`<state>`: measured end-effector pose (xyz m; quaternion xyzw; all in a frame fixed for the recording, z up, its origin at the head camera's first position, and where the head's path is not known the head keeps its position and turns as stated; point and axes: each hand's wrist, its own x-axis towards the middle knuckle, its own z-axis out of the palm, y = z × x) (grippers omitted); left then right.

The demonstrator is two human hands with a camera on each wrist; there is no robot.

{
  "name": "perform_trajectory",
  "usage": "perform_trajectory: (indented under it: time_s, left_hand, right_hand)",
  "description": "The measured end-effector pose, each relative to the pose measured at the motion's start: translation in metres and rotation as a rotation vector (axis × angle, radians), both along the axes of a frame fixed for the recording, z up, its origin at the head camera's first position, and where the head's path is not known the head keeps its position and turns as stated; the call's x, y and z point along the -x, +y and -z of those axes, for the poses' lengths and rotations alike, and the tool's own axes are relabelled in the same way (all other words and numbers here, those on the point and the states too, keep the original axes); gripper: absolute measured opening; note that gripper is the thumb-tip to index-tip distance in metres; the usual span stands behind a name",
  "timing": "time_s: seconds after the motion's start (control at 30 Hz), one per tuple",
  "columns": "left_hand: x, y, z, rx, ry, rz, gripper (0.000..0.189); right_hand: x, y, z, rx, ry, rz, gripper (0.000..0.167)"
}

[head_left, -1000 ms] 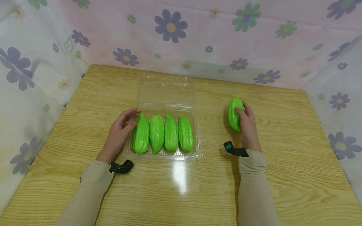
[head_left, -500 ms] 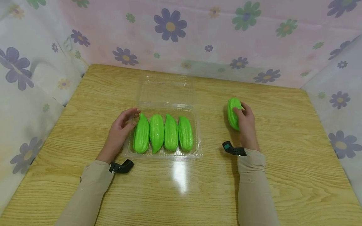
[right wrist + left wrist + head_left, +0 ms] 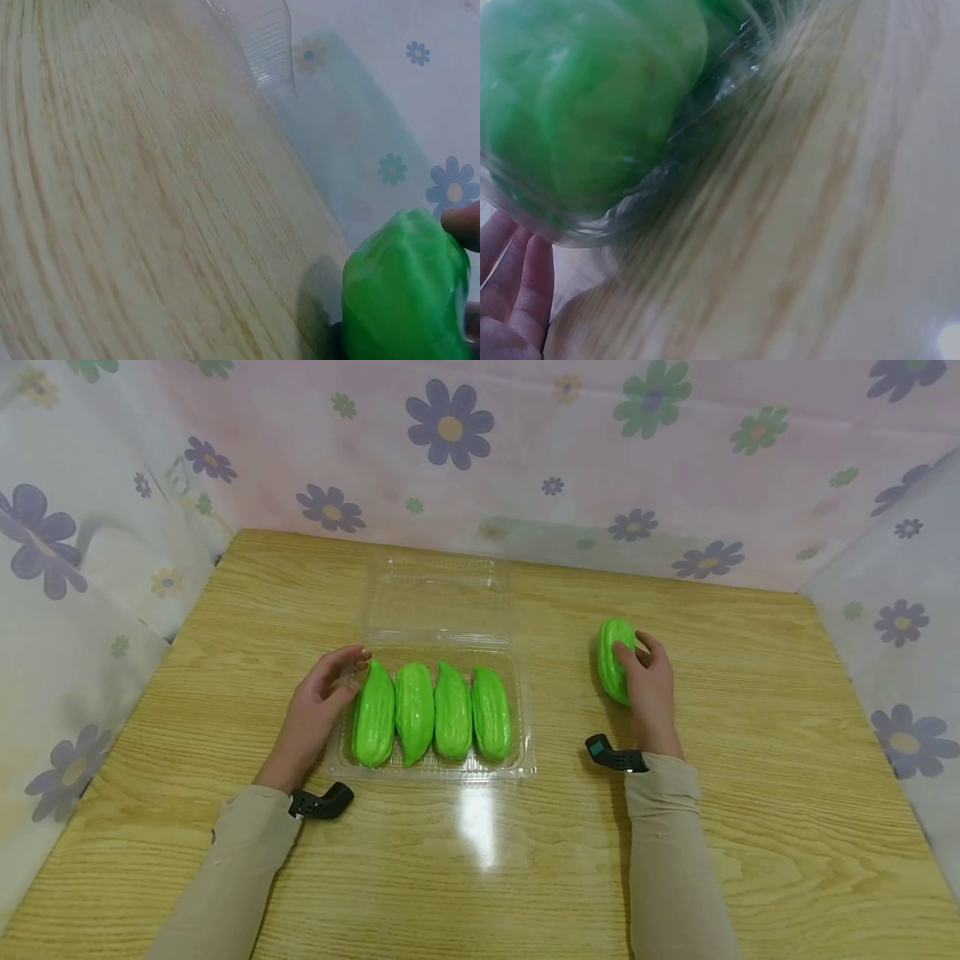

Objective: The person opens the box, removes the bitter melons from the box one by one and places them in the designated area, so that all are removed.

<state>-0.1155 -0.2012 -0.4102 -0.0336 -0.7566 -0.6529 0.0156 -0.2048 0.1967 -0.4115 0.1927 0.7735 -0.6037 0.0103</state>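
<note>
My right hand [image 3: 652, 689] holds a bright green ridged toy gourd [image 3: 615, 662], thumb across its near side. In the right wrist view the same gourd [image 3: 405, 292] shows close up with fingertips at its edge. At the left is a clear plastic clamshell box [image 3: 528, 764], its lid [image 3: 438, 606] laid back. Several similar gourds [image 3: 414, 714] lie in a row in it, lengthwise away from me. My left hand [image 3: 318, 702] rests at the box's left edge, beside the leftmost gourd [image 3: 375, 718]. In the left wrist view, extended fingers [image 3: 532, 285] meet the box wall [image 3: 592, 232].
The wood-grain table [image 3: 555, 877] runs back to a pink flowered cloth [image 3: 525, 452], with pale flowered cloth also at both sides. Black wrist cameras sit on the left wrist [image 3: 322, 802] and right wrist [image 3: 615, 756].
My right hand has shifted slightly to the left with the gourd in it. The left hand and the box have stayed in place.
</note>
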Motion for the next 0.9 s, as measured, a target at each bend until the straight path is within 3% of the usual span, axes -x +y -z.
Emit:
perform_trajectory:
  time_s: [0.37,0.9]
  left_hand:
    - [0.005,-0.01,0.02,-0.006,0.023,-0.001,0.041]
    - [0.005,-0.007,0.02,0.013,0.021,-0.004,0.041]
  right_hand:
    - [0.001,-0.003,0.003,-0.028,0.028,-0.019,0.065]
    - [-0.001,0.001,0.007,-0.124,0.067,-0.039,0.056]
